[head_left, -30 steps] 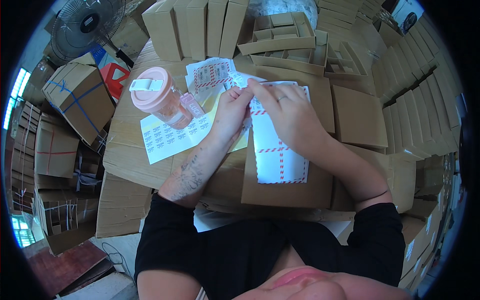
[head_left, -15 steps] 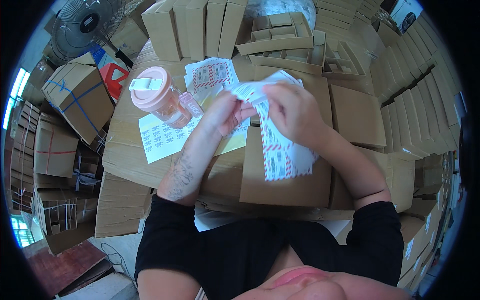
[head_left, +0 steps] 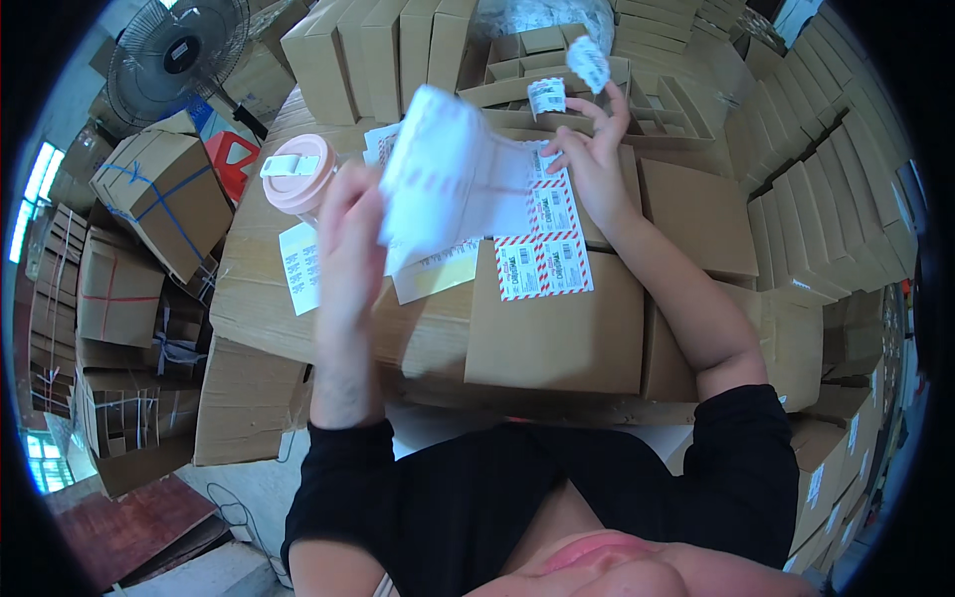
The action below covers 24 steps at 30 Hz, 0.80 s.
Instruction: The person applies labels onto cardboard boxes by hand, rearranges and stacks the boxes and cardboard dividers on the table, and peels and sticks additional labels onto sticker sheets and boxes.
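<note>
My left hand (head_left: 350, 224) is closed on the edge of a white label sheet (head_left: 433, 164), raised and smeared by motion. The sheet stretches right, over a printed sticker sheet (head_left: 545, 261) with red-striped borders. That sticker sheet rests on a flat brown carton (head_left: 557, 343); whether the two sheets are joined I cannot tell. My right hand (head_left: 597, 159) is lifted at the sheet's far right, fingers spread. Two small curled stickers hang at its fingertips: one sticker (head_left: 589, 65) at the top, another sticker (head_left: 546, 98) to its left.
A pink-lidded cup (head_left: 298, 179) and printed paper (head_left: 299, 269) stand at the left of the cardboard-covered table. Behind are upright cartons (head_left: 378, 60) and divided box trays (head_left: 668, 104). Stacked cartons (head_left: 826, 214) line the right. A fan (head_left: 179, 55) stands far left.
My left hand has moved left and drawn the white sheet up and across. My right hand has moved up and away, and two stickers now show at its fingertips.
</note>
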Each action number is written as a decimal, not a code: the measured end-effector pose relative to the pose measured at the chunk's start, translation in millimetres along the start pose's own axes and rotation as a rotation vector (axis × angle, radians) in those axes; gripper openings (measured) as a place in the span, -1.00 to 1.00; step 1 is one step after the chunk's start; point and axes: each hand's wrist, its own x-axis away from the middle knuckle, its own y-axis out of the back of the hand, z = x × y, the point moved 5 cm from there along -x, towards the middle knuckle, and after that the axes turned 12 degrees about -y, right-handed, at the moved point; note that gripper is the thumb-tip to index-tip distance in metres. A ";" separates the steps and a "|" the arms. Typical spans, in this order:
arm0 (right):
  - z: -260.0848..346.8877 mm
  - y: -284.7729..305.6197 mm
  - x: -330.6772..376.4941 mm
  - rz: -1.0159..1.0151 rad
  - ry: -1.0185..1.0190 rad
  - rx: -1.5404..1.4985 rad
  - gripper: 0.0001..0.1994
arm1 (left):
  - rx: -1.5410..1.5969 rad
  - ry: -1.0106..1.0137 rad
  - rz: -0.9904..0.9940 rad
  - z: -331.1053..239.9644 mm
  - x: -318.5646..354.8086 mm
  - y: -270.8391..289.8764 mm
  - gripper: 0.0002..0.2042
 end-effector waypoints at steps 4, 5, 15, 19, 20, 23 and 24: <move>-7.5 -14.0 -1.8 0.058 -0.039 0.055 -0.19 | 0.312 0.268 0.110 -47.2 109.9 46.7 -0.78; -15.9 -6.4 -2.1 0.055 -0.022 0.091 -0.18 | 0.355 0.433 0.283 -34.4 144.0 66.4 -0.75; -18.1 -16.3 0.8 0.109 0.033 0.162 -0.13 | -0.679 0.481 0.884 50.7 194.9 -18.6 -0.74; -18.3 -21.9 0.5 0.158 0.058 0.184 -0.14 | -0.785 0.167 0.844 74.5 170.1 -77.9 -0.74; -18.9 -24.1 0.9 0.163 0.063 0.185 -0.14 | -0.816 0.144 0.851 81.9 169.9 -85.0 -0.74; -19.7 -21.0 3.2 0.166 0.031 0.206 -0.14 | -0.850 0.127 0.903 106.2 173.6 -98.3 -0.73; -21.7 -22.1 1.2 0.172 0.038 0.206 -0.14 | -0.863 0.141 0.906 111.6 176.4 -97.8 -0.73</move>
